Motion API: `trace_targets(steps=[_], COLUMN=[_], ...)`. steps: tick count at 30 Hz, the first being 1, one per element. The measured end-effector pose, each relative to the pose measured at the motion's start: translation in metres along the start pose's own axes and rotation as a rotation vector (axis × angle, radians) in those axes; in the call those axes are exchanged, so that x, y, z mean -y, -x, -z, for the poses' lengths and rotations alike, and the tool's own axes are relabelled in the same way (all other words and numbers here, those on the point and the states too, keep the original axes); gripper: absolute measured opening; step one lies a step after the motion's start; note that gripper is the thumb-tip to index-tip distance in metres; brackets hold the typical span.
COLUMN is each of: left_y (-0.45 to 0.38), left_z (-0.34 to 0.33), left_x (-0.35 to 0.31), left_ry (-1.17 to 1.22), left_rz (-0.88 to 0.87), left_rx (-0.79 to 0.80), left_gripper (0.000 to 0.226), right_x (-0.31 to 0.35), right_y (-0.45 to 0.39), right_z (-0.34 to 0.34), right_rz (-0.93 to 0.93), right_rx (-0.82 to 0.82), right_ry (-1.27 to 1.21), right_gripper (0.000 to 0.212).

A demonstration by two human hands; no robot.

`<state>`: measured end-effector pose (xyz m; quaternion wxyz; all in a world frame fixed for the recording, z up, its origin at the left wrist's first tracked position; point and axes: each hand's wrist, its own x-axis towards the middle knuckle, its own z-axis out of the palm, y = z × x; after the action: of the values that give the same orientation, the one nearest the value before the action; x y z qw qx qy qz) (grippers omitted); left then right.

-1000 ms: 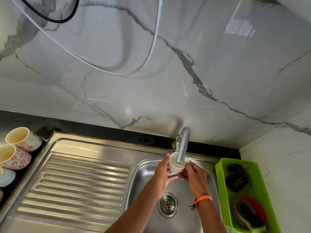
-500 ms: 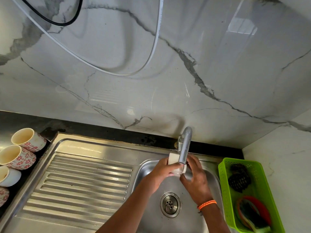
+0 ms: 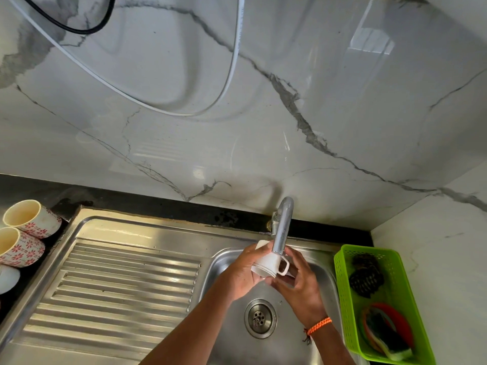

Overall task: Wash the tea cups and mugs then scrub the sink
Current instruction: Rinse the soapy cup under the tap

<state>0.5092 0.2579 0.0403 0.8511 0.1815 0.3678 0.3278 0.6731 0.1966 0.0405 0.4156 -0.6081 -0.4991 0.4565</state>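
Observation:
A small white cup (image 3: pixel 266 264) with a square handle lies tilted on its side under the steel tap (image 3: pixel 281 227), over the sink basin (image 3: pixel 229 259). My left hand (image 3: pixel 241 273) grips the cup's body from the left. My right hand (image 3: pixel 297 283) holds it from below and right, fingers by the handle. Several cups stand on the dark counter at the far left: two with red flower patterns (image 3: pixel 31 218) (image 3: pixel 18 246) and a plain white one (image 3: pixel 8 277), partly cut off by the frame edge.
A ribbed steel draining board (image 3: pixel 118 291) lies left of the basin, whose drain (image 3: pixel 260 317) sits below my hands. A green plastic basket (image 3: pixel 342 285) at the right holds dark scourers (image 3: pixel 366 277) and a sponge (image 3: pixel 390 338). White and black cables hang on the marble wall.
The cup has turned from mouth-up under the tap onto its side, its handle now facing right. Both hands have shifted around it while staying under the tap.

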Motion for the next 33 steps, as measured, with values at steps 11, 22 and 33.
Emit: trace_targets(steps=[11,22,33], left_y=[-0.009,-0.019,-0.022], left_z=[-0.009,-0.016,0.007], left_x=[0.017,0.022,0.025], left_ry=[0.057,0.028,-0.062], left_rz=[-0.040,0.048,-0.092], left_rx=[-0.096,-0.431,-0.376], left_gripper=[0.061,0.036,0.083], right_x=[0.008,0.027,0.022], right_y=[-0.011,-0.022,-0.021], right_z=[-0.004,-0.028,-0.013], right_rz=[-0.060,0.036,-0.146], right_rx=[-0.067,-0.381,0.031], right_ry=[0.115,0.684,0.378], right_gripper=[0.013,0.017,0.030])
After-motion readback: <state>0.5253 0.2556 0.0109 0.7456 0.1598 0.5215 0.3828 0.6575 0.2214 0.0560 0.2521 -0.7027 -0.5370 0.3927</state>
